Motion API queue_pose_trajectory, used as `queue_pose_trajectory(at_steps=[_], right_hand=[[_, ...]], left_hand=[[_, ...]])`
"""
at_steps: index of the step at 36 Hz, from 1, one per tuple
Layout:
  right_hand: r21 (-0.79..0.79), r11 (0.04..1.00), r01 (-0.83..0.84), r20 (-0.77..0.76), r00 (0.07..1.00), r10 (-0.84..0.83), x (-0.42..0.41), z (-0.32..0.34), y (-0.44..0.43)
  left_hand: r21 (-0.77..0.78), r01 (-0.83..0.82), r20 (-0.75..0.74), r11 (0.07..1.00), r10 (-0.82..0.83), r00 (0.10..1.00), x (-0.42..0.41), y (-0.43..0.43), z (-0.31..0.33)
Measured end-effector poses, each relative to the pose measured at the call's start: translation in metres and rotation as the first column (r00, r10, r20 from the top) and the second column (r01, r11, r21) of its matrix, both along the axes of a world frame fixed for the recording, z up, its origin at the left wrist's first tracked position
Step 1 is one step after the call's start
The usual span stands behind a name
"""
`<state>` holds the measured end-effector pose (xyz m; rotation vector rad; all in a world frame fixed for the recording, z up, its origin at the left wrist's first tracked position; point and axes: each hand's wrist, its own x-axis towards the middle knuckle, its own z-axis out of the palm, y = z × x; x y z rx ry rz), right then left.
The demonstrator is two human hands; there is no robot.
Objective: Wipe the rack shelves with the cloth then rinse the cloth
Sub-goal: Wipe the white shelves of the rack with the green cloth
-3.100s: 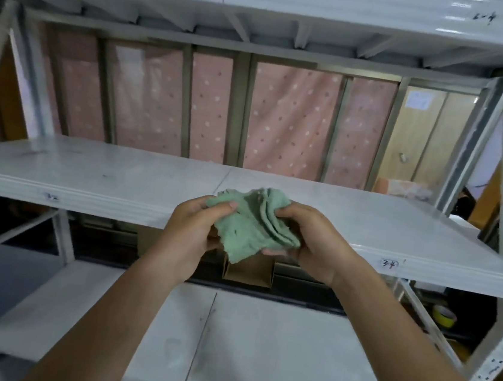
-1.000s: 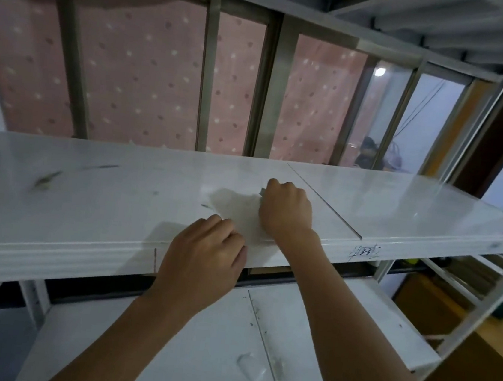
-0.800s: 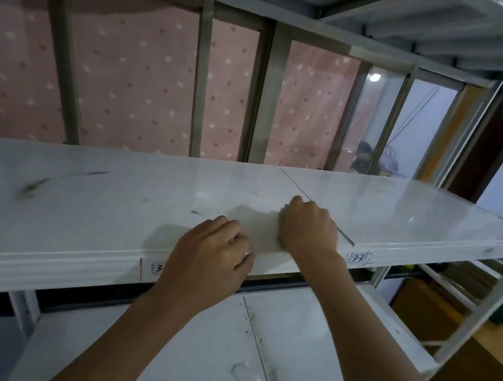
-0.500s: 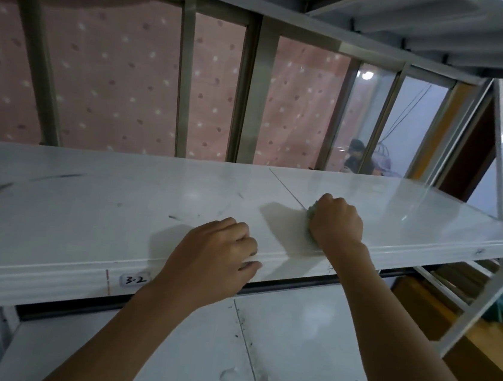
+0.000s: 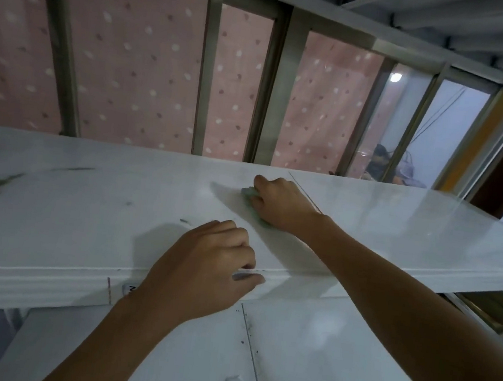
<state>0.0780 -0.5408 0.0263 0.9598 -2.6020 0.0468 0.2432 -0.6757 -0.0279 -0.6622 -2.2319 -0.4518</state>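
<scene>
- I see a glossy white rack shelf (image 5: 84, 218) running across the view; its smooth top is marked by dark smudges toward the left end, and a thin seam splits it into two panels.
- A second white shelf (image 5: 319, 354) of the same make sits below, scuffed and specked, with its own seam.
- Behind the rack hangs a pink curtain with pale and dark dots (image 5: 131, 76), crossed by grey metal uprights (image 5: 207, 72); a lit room opens at the far right, where a seated person (image 5: 381, 164) shows only dimly.
- My right hand (image 5: 283, 203) lies knuckles-up on the upper shelf just left of the seam, fingers curled down over the pale green cloth (image 5: 248, 193), pressing it flat on the surface; only a soft crumpled edge shows.
- My left hand (image 5: 204, 266) rests on the front lip of the same shelf, fingers bent loosely over the edge, gripping nothing but the shelf.
</scene>
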Motion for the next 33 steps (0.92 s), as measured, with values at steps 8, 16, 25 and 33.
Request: queue_pose_trajectory(at_steps=[8,16,25,33], right_hand=[[0.055,0.998,-0.039,-0.082,0.996,0.043,0.019,-0.008,0.041],[0.033,0.949,0.313,-0.035,0.95,-0.312,-0.051,-0.006,0.083],[0.048,0.985,0.165,0.025,0.986,-0.167,-0.107,0.008,0.02],[0.019,0.878,-0.479,-0.085,0.874,0.479,-0.036,0.0,0.007]], left_hand=[[0.018,-0.007,0.105,1.0,0.005,0.994,0.0,0.002,0.005],[0.141,-0.031,0.252,0.99,-0.005,0.968,-0.002,0.003,0.009],[0.17,-0.018,0.287,0.985,-0.032,0.958,-0.002,-0.001,0.008],[0.153,-0.021,0.255,0.988,-0.019,0.967,-0.001,0.0,0.007]])
